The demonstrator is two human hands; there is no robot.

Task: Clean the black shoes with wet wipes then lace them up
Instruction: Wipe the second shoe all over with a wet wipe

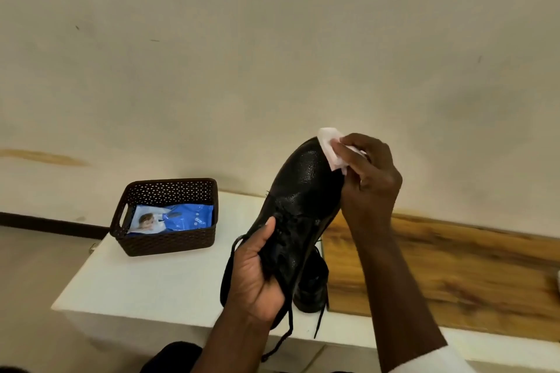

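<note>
Two hands at work: left hand (257, 275) grips black shoe (300, 191) by its heel, toe raised toward right hand (368, 172), whose fingers pinch wet wipe (330, 145) against the toe.

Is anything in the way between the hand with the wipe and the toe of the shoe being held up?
Nothing visible. The right hand already presses the white wipe against the toe of the black shoe, which the left hand holds up above the table. Only the wipe lies between fingers and leather.
</note>
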